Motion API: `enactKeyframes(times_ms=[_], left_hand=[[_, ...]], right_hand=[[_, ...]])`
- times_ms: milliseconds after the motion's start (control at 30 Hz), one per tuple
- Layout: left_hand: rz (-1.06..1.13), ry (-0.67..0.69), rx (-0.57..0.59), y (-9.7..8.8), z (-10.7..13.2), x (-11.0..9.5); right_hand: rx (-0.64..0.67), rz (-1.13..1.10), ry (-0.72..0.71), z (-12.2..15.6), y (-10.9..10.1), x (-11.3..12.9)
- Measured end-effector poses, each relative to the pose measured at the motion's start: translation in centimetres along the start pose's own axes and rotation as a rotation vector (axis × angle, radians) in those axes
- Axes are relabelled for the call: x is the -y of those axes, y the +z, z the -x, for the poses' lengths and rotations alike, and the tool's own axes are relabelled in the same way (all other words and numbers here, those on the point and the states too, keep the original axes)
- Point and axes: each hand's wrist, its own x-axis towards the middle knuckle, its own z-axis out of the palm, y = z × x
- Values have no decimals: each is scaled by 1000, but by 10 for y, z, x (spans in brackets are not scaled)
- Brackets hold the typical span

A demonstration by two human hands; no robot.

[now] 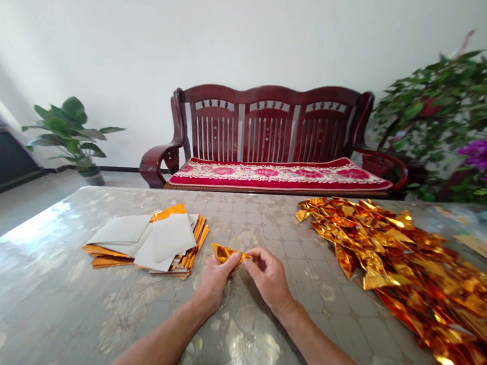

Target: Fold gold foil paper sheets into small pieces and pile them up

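A piece of shiny gold foil paper (223, 253), folded to a pointed shape, is held just above the table between both hands. My left hand (217, 274) grips its body, the thumb pressed on top. At the paper's right end, my right hand (270, 276) pinches the tip between thumb and fingers. Left of my hands lie stacks of flat foil sheets (173, 239), their pale backs mostly facing up. A large heap of folded gold foil pieces (391, 246) spreads along the right side.
The table (137, 321) has a glossy, patterned cover. Beyond it stands a dark red wooden bench (269, 131) with a red floral cushion (278, 173). Potted plants (71, 133) flank the bench. Clear plastic and cards (476, 245) lie at the far right.
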Motion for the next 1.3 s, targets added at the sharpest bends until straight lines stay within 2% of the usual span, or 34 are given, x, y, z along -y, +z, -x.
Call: enactKeyframes(times_ms=[100, 167, 233, 300, 333, 400, 467, 500, 600, 733, 867, 967, 1033, 1133, 1300], left_hand=[[-20, 1, 63, 0, 0, 1], [-63, 87, 21, -4, -3, 0], [-190, 288, -110, -10, -5, -4], [-454, 565, -225, -17, -5, -11], [-594, 704, -198, -19, -4, -15], [-835, 889, -68, -20, 1, -23], [-969, 981, 54, -18, 6, -29], [-1000, 990, 79, -15, 8, -30], [-1005, 949, 68, -11, 9, -30], [-891, 838, 45, -12, 2, -21], [-650, 527, 28, -12, -3, -11], [-441, 313, 82, -8, -3, -9], [-314, 221, 115, -5, -2, -9], [-217, 174, 139, -2, -1, -9], [-213, 191, 139, -4, -3, -3]], right_hand=[[-24, 20, 5, -1, -2, -2], [-40, 56, 6, -2, -6, -4], [-55, 94, 8, -3, -10, -6], [-55, 124, 14, -3, -13, -7], [-49, 134, 18, -3, -14, -7], [-33, 133, 26, -3, -15, -7], [-18, 111, 30, -2, -14, -7], [-13, 94, 32, -2, -13, -6], [10, 40, 57, -2, -11, -3], [43, -26, 96, -3, -10, -1], [11, -73, 56, -5, -13, -3], [-8, -24, -6, -5, -16, -4], [-11, 33, -57, -5, -18, -3], [-28, 98, -149, -3, -19, 0], [-56, 127, -222, -3, -18, 1]])
